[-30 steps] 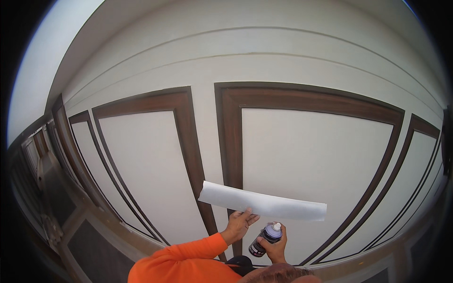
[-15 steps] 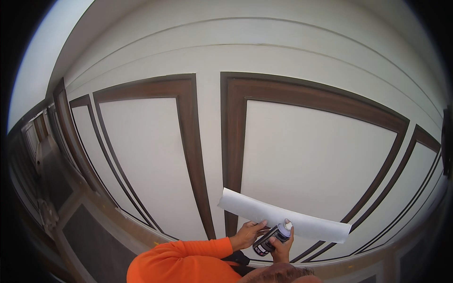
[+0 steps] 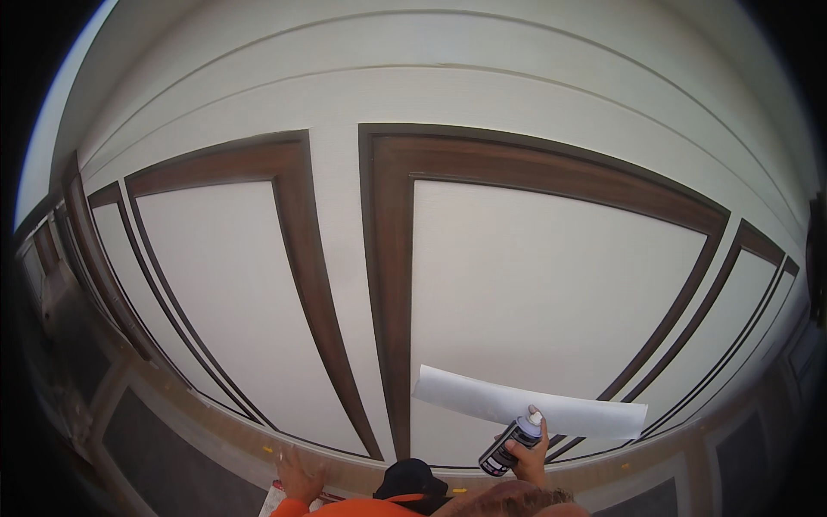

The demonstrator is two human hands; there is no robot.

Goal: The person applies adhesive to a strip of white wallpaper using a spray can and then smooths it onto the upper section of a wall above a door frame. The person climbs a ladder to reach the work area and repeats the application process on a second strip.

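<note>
My right hand (image 3: 532,457) is wrapped round a dark spray can (image 3: 506,450) with a pale top and white nozzle, one finger up at the nozzle. The can is tilted, its base toward the lower left. Right behind it stretches a long, curved white sheet (image 3: 482,398), in front of the wall panel; what holds the sheet up is hidden. Low on the left, my left hand (image 3: 299,476) has its fingers spread and nothing visible in them. Beside that hand, at the lower edge, is a partly hidden white object with red marks (image 3: 272,498).
A pale wall (image 3: 551,276) with dark brown frame mouldings (image 3: 388,258) curves across the view. Along its foot runs a brown floor border (image 3: 233,428), with dark grey floor panels (image 3: 164,448) beyond. A black rounded object (image 3: 412,479) sits at the lower middle.
My left hand has left the spot by the can and sheet and moved down to the left, its fingers opening. The can and sheet have shifted slightly right. The view has turned a little.
</note>
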